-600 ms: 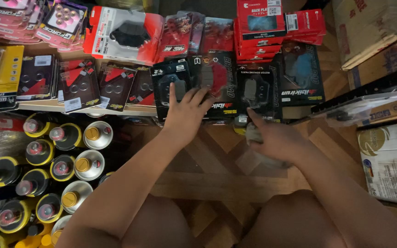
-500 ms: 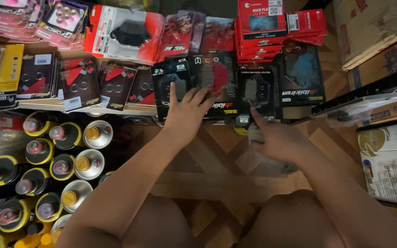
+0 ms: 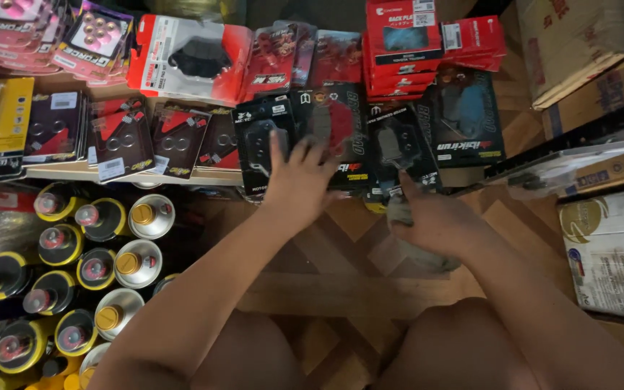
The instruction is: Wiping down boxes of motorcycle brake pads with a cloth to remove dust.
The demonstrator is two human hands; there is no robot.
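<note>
While left hand (image 3: 299, 180) lies open on black blister pack (image 3: 265, 144) — long axis upright — right hand (image 3: 435, 220) grips grey cloth (image 3: 406, 217).

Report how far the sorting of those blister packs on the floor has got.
Looks done: red boxes stacked; dark card packs lined up on the left. In hand: the left hand lies flat on a black pack, and the right hand grips a grey cloth by another black pack. Left: the middle packs overlap unevenly.
</note>
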